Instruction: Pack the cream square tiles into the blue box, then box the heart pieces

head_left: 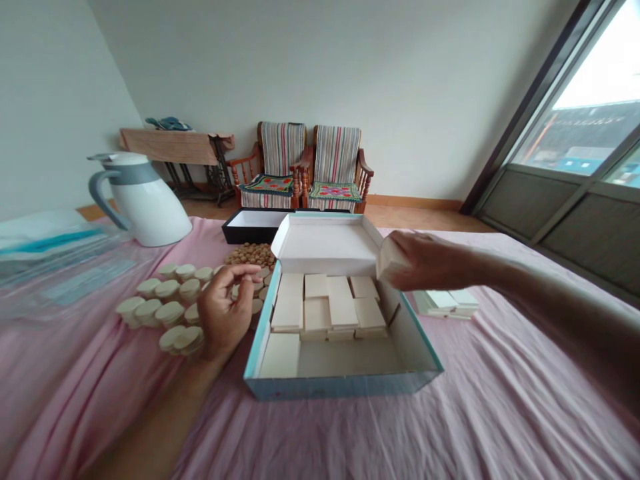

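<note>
A light-blue cardboard box (343, 387) with its lid raised stands before me on the pink cloth. Flat, pale rectangular wooden pieces (343, 303) lie in stacks inside it, with bare floor along the near side. Over the box's right edge, my right hand (417, 257) is closed on a small stack of pale wooden rectangles (391, 261), slightly blurred. My left hand (227, 310) hovers beside the box's left wall, fingers loosely curled, thumb and forefinger apart, nothing visible in it. Under and beside it are stacks of round wooden discs (167, 312), partly hidden by that hand.
Small brown wooden pieces (250, 255) are heaped behind the left hand. A black box (250, 233) stands behind them. White and grey jug (150, 207) and clear plastic packaging (65, 273) are at left. Pale cards (445, 302) lie right of the box. Two chairs (310, 167) stand beyond.
</note>
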Available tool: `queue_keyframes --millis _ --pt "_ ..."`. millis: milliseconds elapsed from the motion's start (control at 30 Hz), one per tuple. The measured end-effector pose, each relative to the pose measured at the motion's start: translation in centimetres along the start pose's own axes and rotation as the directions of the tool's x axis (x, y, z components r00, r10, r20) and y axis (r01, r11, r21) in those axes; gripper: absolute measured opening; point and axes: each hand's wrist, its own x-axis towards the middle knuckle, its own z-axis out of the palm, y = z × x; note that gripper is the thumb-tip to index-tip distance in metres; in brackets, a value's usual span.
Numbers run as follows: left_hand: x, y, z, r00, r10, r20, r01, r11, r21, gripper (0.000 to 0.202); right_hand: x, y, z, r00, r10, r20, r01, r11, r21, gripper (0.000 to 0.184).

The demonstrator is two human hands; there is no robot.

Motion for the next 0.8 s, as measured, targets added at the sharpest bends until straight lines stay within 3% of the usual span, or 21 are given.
queue_keyframes --millis 133,267,400,600,800 --pt "-0.1 0.4 0.0 1.000 -0.002 -0.010 0.002 1.000 -0.012 0.015 -1.6 -6.5 0.8 0.967 -0.141 0.211 0.123 0.988 0.094 0.033" --pt "-0.3 0.5 0.1 1.000 0.013 0.002 -0.013 0.999 -0.040 0.015 -1.1 -10.0 1.9 0.923 -0.182 0.338 0.156 0.982 0.104 0.039" --pt "-0.3 0.3 0.1 1.000 0.024 0.002 -0.024 0.999 -0.046 0.015 0.3 -11.6 2.6 0.887 -0.246 0.391 0.216 0.969 0.118 0.045" --pt "-0.3 0.4 0.1 0.998 0.059 -0.014 -0.060 0.998 -0.032 0.015 1.5 -13.3 2.2 0.842 -0.230 0.488 0.211 0.973 0.096 0.051" --pt "-0.3 0.6 0.0 0.998 0.060 -0.022 -0.062 0.996 -0.072 0.015 1.8 -13.6 2.8 0.832 -0.230 0.505 0.220 0.972 0.079 0.061"
